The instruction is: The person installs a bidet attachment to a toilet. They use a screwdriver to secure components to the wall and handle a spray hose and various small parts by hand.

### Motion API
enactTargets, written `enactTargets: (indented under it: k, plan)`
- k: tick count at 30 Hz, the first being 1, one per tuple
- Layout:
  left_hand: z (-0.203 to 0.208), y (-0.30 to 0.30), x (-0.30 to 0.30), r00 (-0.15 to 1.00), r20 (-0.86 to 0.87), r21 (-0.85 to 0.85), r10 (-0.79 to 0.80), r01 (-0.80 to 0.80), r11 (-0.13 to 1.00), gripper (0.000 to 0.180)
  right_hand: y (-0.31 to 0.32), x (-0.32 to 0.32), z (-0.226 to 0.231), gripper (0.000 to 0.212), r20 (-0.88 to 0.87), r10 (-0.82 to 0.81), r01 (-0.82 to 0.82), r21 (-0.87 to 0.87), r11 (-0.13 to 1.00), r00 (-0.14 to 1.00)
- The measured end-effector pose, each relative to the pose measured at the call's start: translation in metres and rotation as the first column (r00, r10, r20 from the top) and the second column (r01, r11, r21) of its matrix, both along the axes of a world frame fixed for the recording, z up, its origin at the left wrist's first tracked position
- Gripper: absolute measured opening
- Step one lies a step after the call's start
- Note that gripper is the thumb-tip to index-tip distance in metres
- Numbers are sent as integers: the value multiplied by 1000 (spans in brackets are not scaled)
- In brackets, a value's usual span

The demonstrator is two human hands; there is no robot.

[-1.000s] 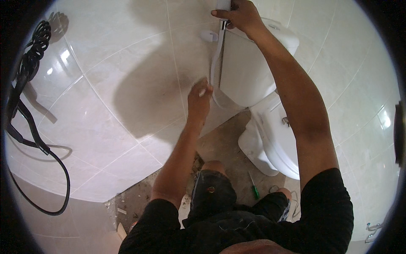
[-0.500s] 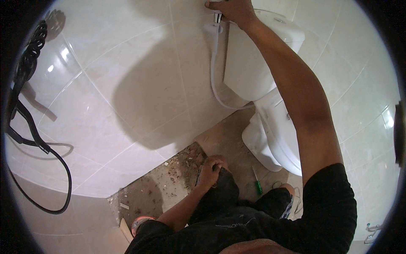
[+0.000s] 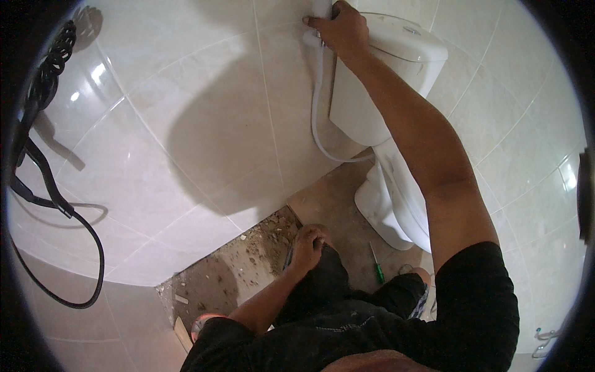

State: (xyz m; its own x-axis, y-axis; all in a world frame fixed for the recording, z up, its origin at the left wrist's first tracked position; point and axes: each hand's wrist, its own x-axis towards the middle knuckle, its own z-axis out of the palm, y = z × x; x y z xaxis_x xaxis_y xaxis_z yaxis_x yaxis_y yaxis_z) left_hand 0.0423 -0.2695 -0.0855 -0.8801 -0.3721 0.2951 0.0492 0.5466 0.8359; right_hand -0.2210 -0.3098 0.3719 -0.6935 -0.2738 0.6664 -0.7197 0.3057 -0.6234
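Observation:
At the top of the head view, my right hand [image 3: 344, 30] is wrapped round the white head of a bidet sprayer [image 3: 321, 8]. The sprayer's metal neck sits at a small white wall holder [image 3: 310, 38], partly covered by my thumb. From it a whitish hose [image 3: 315, 111] hangs in a curve toward the toilet's base. My left hand [image 3: 305, 249] rests by my left knee with its fingers curled closed; whatever they may hold is hidden. Right of the sprayer stands the white toilet cistern [image 3: 359, 93], above the toilet bowl [image 3: 387, 208], which my right forearm partly covers.
A green-handled screwdriver [image 3: 379, 273] lies on the floor by my right knee. Broken, dirty ground [image 3: 248, 266] with rubble runs along the tiled wall [image 3: 204, 142]. Black coiled cable [image 3: 52, 74] hangs at the far left. A small metal hook [image 3: 545, 335] shows at the lower right.
My right hand has moved slightly down with the bidet sprayer, bringing its metal neck down to the wall holder. My left hand has stayed by the knee.

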Motion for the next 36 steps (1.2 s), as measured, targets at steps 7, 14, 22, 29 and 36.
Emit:
enactTargets:
  k: [7, 14, 22, 29, 36]
  plan:
    - [-8, -14, 0, 996, -85, 56, 1, 4, 998, 11, -4, -6, 3, 61, -31, 11, -7, 147, 989, 999]
    - [19, -7, 13, 999, 15, -42, 42, -41, 998, 14, 51, 12, -33, 39, -38, 114, -117, -81, 990, 993]
    - [39, -15, 12, 977, 205, -187, 60, -21, 982, 13, 222, 126, -382, 20, 435, -35, -230, 541, 809, 900]
    - [35, -26, -29, 932, 327, -509, -156, 312, 802, 33, 359, 151, -566, 51, 376, -584, -182, 914, 363, 720]
    - [58, 12, -56, 738, 630, -339, -242, 542, 769, 43, 420, 159, -612, 53, 434, -490, -266, 888, 375, 756]
